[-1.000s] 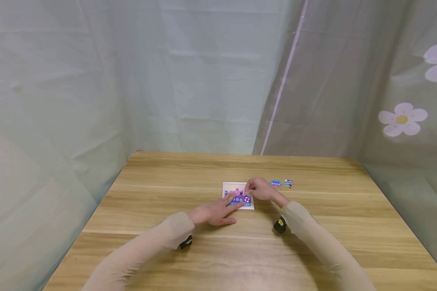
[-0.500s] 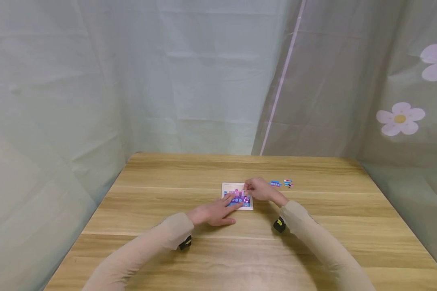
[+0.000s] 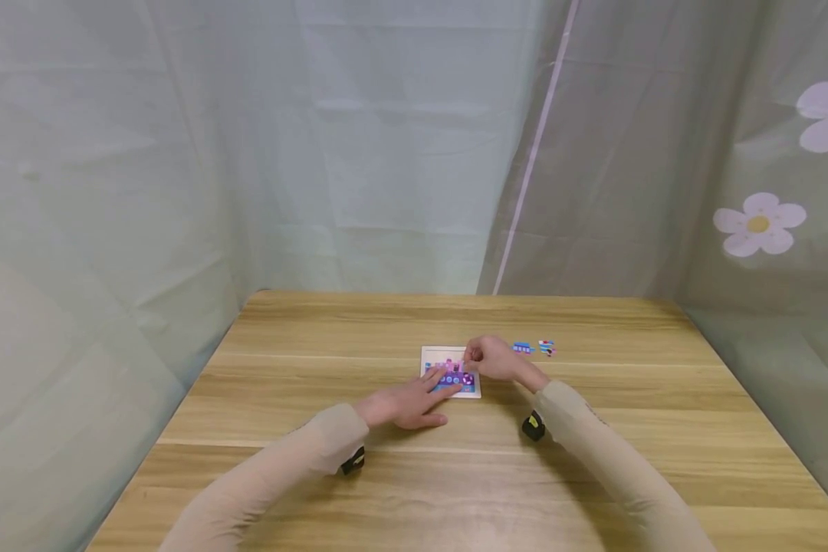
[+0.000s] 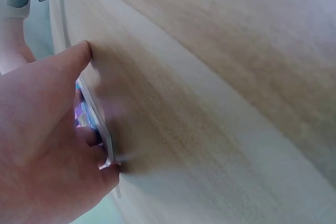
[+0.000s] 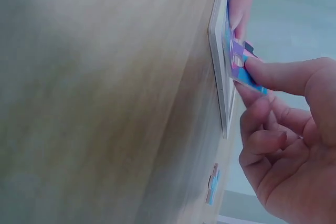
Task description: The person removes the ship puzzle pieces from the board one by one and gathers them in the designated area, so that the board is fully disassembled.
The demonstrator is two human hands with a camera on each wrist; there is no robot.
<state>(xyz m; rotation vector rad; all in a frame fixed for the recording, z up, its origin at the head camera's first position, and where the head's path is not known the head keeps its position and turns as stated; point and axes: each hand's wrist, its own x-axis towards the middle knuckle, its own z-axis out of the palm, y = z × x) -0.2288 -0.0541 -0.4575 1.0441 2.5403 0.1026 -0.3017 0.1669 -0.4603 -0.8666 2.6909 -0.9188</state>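
Observation:
A small jigsaw puzzle tray point(image 3: 433, 352) with a white border lies on the table, partly filled with a purple, pink and blue ship picture. Across its lower left part rests my left hand point(image 3: 414, 402), fingers spread and thumb out on the wood. In the left wrist view, the little finger point(image 4: 110, 176) is at the tray's edge. My right hand point(image 3: 494, 359) is over the tray's right side. Between thumb and index finger it pinches a blue and purple puzzle piece point(image 5: 252, 78), tilted up from the tray in the right wrist view.
Two loose groups of puzzle pieces lie right of the tray: a blue one point(image 3: 522, 348) and a multicoloured one point(image 3: 547, 348). The wood-grain table point(image 3: 359, 322) reaches back to hanging curtains point(image 3: 386, 153). Black wrist cameras point(image 3: 533, 426) sit under both sleeves.

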